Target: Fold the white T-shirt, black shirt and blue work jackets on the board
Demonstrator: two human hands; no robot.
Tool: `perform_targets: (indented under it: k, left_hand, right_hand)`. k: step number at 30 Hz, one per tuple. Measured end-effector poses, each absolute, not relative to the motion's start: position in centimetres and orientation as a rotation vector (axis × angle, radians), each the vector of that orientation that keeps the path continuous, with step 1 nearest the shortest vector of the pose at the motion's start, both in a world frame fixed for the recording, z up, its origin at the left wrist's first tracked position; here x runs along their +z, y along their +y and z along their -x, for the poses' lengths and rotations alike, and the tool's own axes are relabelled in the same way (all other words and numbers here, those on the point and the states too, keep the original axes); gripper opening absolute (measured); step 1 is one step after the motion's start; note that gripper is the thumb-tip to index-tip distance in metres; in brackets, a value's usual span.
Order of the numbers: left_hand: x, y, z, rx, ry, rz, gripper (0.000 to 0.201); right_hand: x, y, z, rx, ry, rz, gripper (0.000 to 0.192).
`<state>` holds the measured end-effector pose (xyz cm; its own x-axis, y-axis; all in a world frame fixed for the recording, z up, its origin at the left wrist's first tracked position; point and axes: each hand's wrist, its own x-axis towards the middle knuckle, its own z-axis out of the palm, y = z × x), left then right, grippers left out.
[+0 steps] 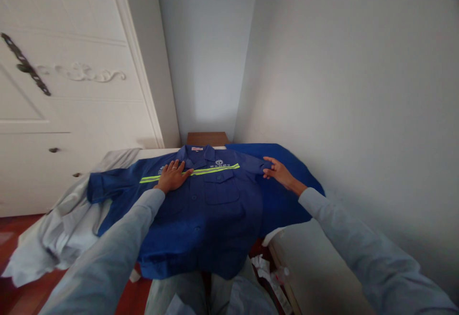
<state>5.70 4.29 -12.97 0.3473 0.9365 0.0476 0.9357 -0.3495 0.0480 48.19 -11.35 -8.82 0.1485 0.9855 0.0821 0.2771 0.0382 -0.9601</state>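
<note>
A dark blue short-sleeved work shirt [222,219] lies spread out, its collar pointing away from me. A yellow-green reflective stripe runs across the chest, with a white gear emblem above it. My left hand [173,175] rests flat on the chest, fingers stretched out, a ring on one finger. At the far right, my right hand [278,171] pinches the hem of the sleeve between thumb and fingers. The other sleeve hangs out to the left, over pale cloth. The shirt's lower edge drapes toward my legs.
Brighter blue cloth [287,200] lies under the right sleeve. Crumpled grey-white cloth [64,238] hangs at the left. A white cabinet [89,109] stands behind on the left, a grey wall [351,90] on the right. A small brown wooden surface [207,138] shows beyond the collar.
</note>
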Motion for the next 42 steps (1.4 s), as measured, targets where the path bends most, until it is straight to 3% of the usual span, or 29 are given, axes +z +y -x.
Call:
perform_targets:
  k: [7,17,21,27,32,37,39,42]
  left_hand:
    - [-12.8,4.4,-5.7,0.098,1.759,-2.550,0.083]
    - [-12.7,4.2,-5.7,0.085,1.764,-2.580,0.079]
    - [-12.7,4.3,-5.8,0.052,1.775,-2.561,0.079]
    - [-12.5,4.2,-5.8,0.032,1.777,-2.564,0.080]
    - [-12.8,4.4,-5.8,0.026,1.792,-2.581,0.080]
    - [-12.7,4.4,-5.8,0.027,1.776,-2.573,0.082]
    - [-12.5,4.3,-5.9,0.013,1.775,-2.564,0.083]
    - [-12.3,4.2,-6.2,-0.009,1.777,-2.569,0.088]
  right_hand:
    - [-9.0,-11.2,-50.9,0.997,-1.296,1.503,0.063]
    - [-7.3,-11.4,-50.7,0.699,-1.295,1.975,0.030]
    - [-6.8,-11.7,-50.0,0.375,-1.452,1.975,0.031]
    - [-6.2,-14.2,-44.0,-0.076,-2.164,1.620,0.035]
    - [-6.6,-19.9,-37.9,0.348,-2.385,1.789,0.031]
    - [-10.2,-25.7,-37.8,1.698,-1.975,1.862,0.061]
    - [-13.2,-27.2,-38.4,1.770,-1.691,1.858,0.068]
    - [-18.1,-28.4,-37.9,1.426,-1.445,1.755,0.069]
